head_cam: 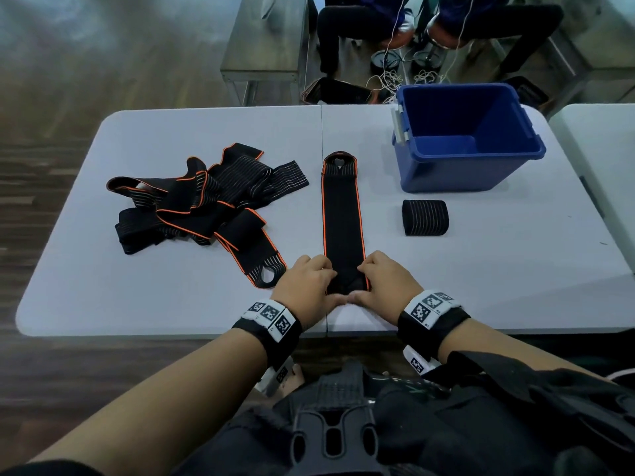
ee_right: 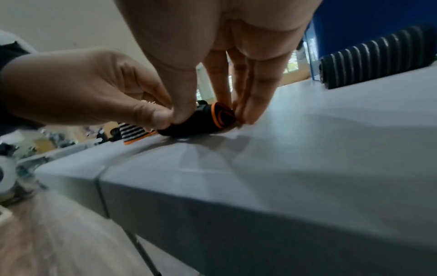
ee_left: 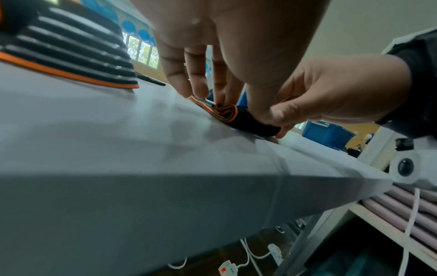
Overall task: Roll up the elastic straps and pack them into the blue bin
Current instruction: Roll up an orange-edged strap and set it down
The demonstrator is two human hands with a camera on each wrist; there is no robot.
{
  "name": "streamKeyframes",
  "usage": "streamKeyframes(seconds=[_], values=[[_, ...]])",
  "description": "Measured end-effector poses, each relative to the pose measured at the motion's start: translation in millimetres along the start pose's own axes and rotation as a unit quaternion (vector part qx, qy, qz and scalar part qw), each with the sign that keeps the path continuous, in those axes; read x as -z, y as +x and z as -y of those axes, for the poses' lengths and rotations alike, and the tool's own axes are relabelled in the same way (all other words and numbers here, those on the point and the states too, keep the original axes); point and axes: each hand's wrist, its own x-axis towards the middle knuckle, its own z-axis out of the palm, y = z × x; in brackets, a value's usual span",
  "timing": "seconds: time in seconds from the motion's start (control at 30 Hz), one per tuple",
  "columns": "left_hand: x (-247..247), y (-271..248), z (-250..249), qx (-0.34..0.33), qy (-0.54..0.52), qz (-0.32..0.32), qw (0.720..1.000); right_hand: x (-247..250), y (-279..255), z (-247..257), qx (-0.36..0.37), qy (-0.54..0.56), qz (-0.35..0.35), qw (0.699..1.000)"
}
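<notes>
A long black elastic strap (head_cam: 342, 214) with orange edging lies flat down the middle of the table. Its near end is curled into a small roll (ee_left: 238, 116) (ee_right: 205, 119). My left hand (head_cam: 309, 286) (ee_left: 227, 97) pinches the roll's left end and my right hand (head_cam: 385, 283) (ee_right: 212, 112) pinches its right end, thumbs meeting at the front. A finished striped roll (head_cam: 425, 218) (ee_right: 378, 59) sits to the right, in front of the blue bin (head_cam: 467, 139), which looks empty. A pile of loose straps (head_cam: 202, 201) lies at the left.
The grey table (head_cam: 481, 286) has a seam down its middle and a front edge just behind my wrists. Beyond its far edge stand a bench (head_cam: 268, 46), seated people's legs and cables on the floor. Another table edge (head_cam: 604, 139) shows at right.
</notes>
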Motion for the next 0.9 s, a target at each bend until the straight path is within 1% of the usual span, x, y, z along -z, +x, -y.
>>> streamKeyframes(seconds=[0.07, 0.1, 0.17, 0.23, 0.3, 0.33, 0.4, 0.5, 0.63, 0.77, 0.9], values=[[0, -4, 2, -0.004, 0.008, 0.016, 1.000, -3, -1, -5, 0.018, -0.047, 0.008, 0.999], [0, -5, 3, -0.003, 0.001, 0.009, 1.000, -4, -1, -7, 0.020, -0.056, 0.001, 0.998], [0, -6, 5, 0.009, -0.027, -0.005, 1.000, -6, 0, -11, 0.013, -0.041, -0.017, 0.999], [1, -6, 4, 0.033, -0.069, -0.020, 0.997, -6, 2, -14, -0.010, -0.007, -0.017, 1.000], [3, -3, 5, 0.070, -0.119, -0.040, 0.990, -6, 3, -16, -0.036, 0.035, -0.008, 0.999], [4, -1, 6, 0.099, -0.150, -0.045, 0.983, -6, 3, -18, -0.044, 0.055, -0.006, 0.998], [5, 3, 7, 0.153, -0.206, -0.044, 0.965, -7, 3, -19, -0.049, 0.079, -0.009, 0.996], [2, 9, 11, 0.204, -0.264, -0.050, 0.941, -4, 6, -12, -0.063, 0.095, -0.023, 0.993], [-1, 14, 10, 0.260, -0.297, -0.062, 0.917, 3, 11, -9, -0.098, 0.108, -0.025, 0.989], [1, 13, 8, 0.268, -0.286, -0.050, 0.919, 7, 15, -7, -0.117, 0.091, 0.005, 0.989], [2, 12, 2, 0.280, -0.272, -0.041, 0.920, 3, 21, -7, -0.155, 0.087, 0.040, 0.983]])
